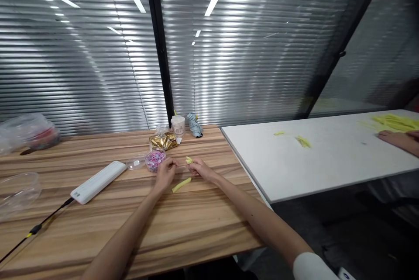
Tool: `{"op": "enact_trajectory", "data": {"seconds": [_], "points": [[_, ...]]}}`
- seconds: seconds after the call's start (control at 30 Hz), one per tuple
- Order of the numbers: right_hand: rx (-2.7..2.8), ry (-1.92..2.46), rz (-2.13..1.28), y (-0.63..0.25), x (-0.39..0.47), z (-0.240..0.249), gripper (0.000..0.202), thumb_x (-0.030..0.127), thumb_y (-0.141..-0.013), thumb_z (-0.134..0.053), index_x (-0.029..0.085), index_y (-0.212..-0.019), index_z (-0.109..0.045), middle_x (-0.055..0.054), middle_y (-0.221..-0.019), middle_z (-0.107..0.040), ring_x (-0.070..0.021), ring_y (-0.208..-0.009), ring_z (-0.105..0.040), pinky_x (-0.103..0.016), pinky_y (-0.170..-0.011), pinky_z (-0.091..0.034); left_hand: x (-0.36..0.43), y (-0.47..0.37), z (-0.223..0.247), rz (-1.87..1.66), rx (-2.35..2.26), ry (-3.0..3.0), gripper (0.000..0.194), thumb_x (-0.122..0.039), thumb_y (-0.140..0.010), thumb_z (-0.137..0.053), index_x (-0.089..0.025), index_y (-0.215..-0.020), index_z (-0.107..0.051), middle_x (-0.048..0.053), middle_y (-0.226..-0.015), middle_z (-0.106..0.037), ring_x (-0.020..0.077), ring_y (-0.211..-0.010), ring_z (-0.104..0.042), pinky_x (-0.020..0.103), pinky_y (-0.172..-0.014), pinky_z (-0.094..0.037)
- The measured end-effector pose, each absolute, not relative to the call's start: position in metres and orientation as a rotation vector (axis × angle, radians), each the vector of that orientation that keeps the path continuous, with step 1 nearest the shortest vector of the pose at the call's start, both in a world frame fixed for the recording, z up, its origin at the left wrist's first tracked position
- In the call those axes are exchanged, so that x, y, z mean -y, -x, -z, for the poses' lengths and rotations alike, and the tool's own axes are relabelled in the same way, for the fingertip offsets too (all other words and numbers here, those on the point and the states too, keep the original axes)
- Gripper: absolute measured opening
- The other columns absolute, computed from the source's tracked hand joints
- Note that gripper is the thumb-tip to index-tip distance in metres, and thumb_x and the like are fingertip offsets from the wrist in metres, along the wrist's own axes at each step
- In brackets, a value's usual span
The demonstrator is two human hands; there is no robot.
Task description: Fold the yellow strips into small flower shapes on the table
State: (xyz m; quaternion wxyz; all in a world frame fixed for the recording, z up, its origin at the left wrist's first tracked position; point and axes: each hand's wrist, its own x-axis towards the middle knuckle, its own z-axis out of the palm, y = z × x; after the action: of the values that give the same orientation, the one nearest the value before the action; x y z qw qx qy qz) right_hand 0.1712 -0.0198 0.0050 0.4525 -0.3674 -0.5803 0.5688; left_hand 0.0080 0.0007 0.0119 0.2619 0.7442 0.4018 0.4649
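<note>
Sitting left of the hands, a clear round tub [155,159] holds pink and purple bands, its lid [135,163] lying beside it. Left hand [166,172] has fingers pinched together on something too small to tell; right hand [199,168] pinches a small yellow piece [189,160]. Another yellow strip [181,184] lies on the wooden table [183,223] below them.

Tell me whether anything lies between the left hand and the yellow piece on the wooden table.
Nothing visible does. The yellow piece lies on bare wood of the wooden table, just right of the left hand and below the right hand, which pinches a smaller yellow bit.
</note>
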Motion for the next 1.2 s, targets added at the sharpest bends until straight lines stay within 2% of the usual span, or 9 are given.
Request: {"op": "enact_trajectory", "data": {"seconds": [0.17, 0.33, 0.47, 0.6, 0.67, 0.77, 0.9, 1.03, 1.2], "points": [[1.365, 0.923, -1.367, -0.186, 0.013, -0.003, 0.019, 0.025, -0.066, -0.049, 0.017, -0.054, -0.036, 0.008, -0.048, -0.031, -0.0046, -0.042, -0.022, -0.021, -0.042, -0.015, 0.007, -0.009, -0.024, -0.954, -0.797, -2.073, 0.018, -0.017, -0.071, -0.043, -0.016, -0.056, -0.053, 0.002, -0.071, -0.056, 0.0152, -0.072, -0.051, 0.027, -0.071, -0.039], [1.293, 0.911, -1.434, -0.185, 0.015, -0.007, 0.022, 0.028, -0.065, -0.053, 0.018, -0.056, -0.036, 0.008, -0.048, -0.030, -0.0046, -0.042, -0.021, -0.021, -0.042, -0.014, 0.021, -0.018, -0.030, -1.013, -0.649, -1.650, 0.012, -0.015, -0.065, -0.050, -0.016, -0.053, -0.050, 0.003, -0.071, -0.054, 0.0159, -0.079, -0.049, 0.027, -0.079, -0.037], [1.305, 0.878, -1.475, -0.177, 0.023, -0.012, 0.023, 0.029, -0.065, -0.056, 0.018, -0.057, -0.037, 0.008, -0.049, -0.032, -0.0046, -0.042, -0.022, -0.021, -0.041, -0.015, 0.025, -0.022, -0.030, -1.062, -0.522, -1.083, 0.012, -0.013, -0.063, -0.045, -0.016, -0.051, -0.044, 0.000, -0.053, -0.043, 0.0138, -0.064, -0.048, 0.026, -0.070, -0.041], [1.298, 0.873, -1.547, -0.168, 0.026, -0.014, 0.026, 0.034, -0.066, -0.058, 0.017, -0.059, -0.040, 0.009, -0.048, -0.029, -0.0038, -0.041, -0.020, -0.021, -0.041, -0.013, 0.025, -0.024, -0.030, -1.116, -0.412, -0.710, 0.016, -0.011, -0.068, -0.044, -0.015, -0.052, -0.045, -0.004, -0.043, -0.031, 0.0076, -0.042, -0.036, 0.021, -0.052, -0.040], [1.278, 0.874, -1.565, -0.166, 0.024, -0.012, 0.027, 0.037, -0.065, -0.061, 0.017, -0.062, -0.042, 0.009, -0.048, -0.029, -0.0034, -0.041, -0.019, -0.021, -0.041, -0.012, 0.025, -0.026, -0.029, -1.138, -0.439, -0.633, 0.012, -0.011, -0.071, -0.044, -0.012, -0.065, -0.055, -0.003, -0.047, -0.042, 0.0064, -0.042, -0.038, 0.019, -0.050, -0.040], [1.245, 0.841, -1.581, -0.164, 0.021, -0.007, 0.028, 0.039, -0.065, -0.062, 0.017, -0.068, -0.044, 0.010, -0.049, -0.029, -0.0033, -0.040, -0.020, -0.021, -0.041, -0.011, 0.026, -0.030, -0.028, -1.154, -0.562, -0.688, 0.022, -0.009, -0.071, -0.046, -0.009, -0.088, -0.060, 0.006, -0.080, -0.063, 0.0066, -0.057, -0.052, 0.018, -0.059, -0.044], [1.196, 0.802, -1.591, -0.169, 0.019, -0.002, 0.031, 0.042, -0.067, -0.061, 0.017, -0.072, -0.043, 0.010, -0.051, -0.029, -0.0034, -0.041, -0.020, -0.020, -0.040, -0.012, 0.022, -0.026, -0.023, -1.218, -0.691, -0.879, 0.028, -0.009, -0.070, -0.053, -0.012, -0.097, -0.061, 0.008, -0.107, -0.060, 0.0053, -0.063, -0.055, 0.017, -0.065, -0.046], [1.133, 0.802, -1.568, -0.175, 0.018, 0.000, 0.034, 0.045, -0.068, -0.059, 0.020, -0.079, -0.039, 0.010, -0.053, -0.027, -0.0041, -0.042, -0.020, -0.018, -0.039, -0.012, 0.009, -0.009, -0.017, -1.301, -0.890, -1.017, 0.032, -0.022, -0.065, -0.066, -0.013, -0.096, -0.062, 0.010, -0.111, -0.059, 0.0111, -0.069, -0.061, 0.027, -0.073, -0.050], [1.346, 0.965, -1.317, -0.175, 0.016, 0.005, 0.031, 0.052, -0.080, -0.041, 0.021, -0.086, -0.038, 0.007, -0.057, -0.032, -0.0063, -0.043, -0.028, -0.018, -0.040, -0.021, 0.002, 0.001, -0.015, -1.205, -1.067, -1.256, 0.044, -0.032, -0.054, -0.074, -0.012, -0.092, -0.065, 0.012, -0.100, -0.064, 0.0220, -0.081, -0.063, 0.038, -0.080, -0.049]]}}
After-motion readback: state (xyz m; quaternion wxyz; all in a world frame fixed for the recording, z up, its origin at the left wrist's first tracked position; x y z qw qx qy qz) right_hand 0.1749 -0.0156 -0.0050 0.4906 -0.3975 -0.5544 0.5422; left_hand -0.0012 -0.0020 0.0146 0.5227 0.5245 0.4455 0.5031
